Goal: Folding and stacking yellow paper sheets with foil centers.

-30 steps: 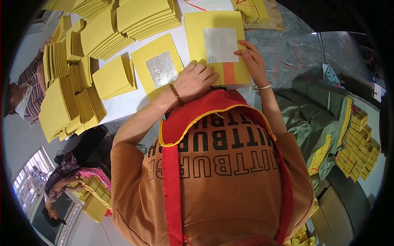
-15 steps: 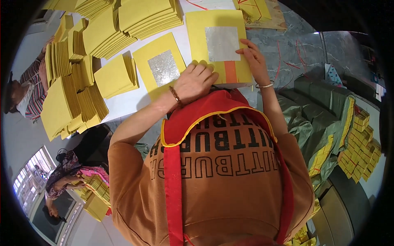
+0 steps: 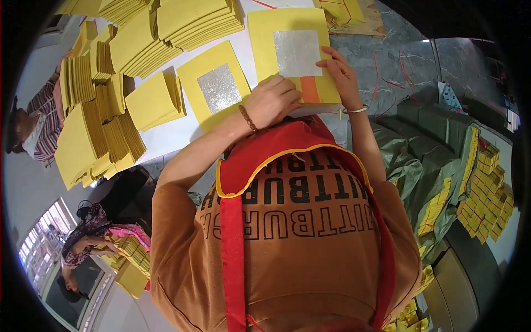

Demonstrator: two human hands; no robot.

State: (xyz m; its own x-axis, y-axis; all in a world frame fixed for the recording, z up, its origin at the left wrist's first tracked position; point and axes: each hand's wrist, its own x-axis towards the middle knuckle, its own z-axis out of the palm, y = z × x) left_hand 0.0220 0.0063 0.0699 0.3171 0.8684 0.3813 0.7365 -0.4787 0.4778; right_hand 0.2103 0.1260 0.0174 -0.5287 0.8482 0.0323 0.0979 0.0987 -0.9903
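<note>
In front of me lies a stack of yellow paper (image 3: 260,41) with a silver square (image 3: 297,53) and an orange strip (image 3: 310,89) on its top sheet. My left hand (image 3: 274,100) is closed at the stack's near left corner, fingers curled and their tips partly hidden. On the right side, my right hand (image 3: 343,77) holds the stack's edge, with thumb and forefinger tips resting on the top sheet. Just left of the stack, another yellow sheet with a silver square (image 3: 218,88) lies tilted, close to my left wrist.
Piles of folded yellow paper (image 3: 202,22) cover the table's left side. Red strings (image 3: 394,84) lie on the grey marbled surface at right. Green wrapped bundles (image 3: 423,144) and tied yellow blocks (image 3: 487,193) stand beyond my right arm. Two people (image 3: 47,105) are at the left.
My left hand has slid right along the near edge of the paper stack, its fingers more curled. My right hand stays at the right edge, a little farther from me.
</note>
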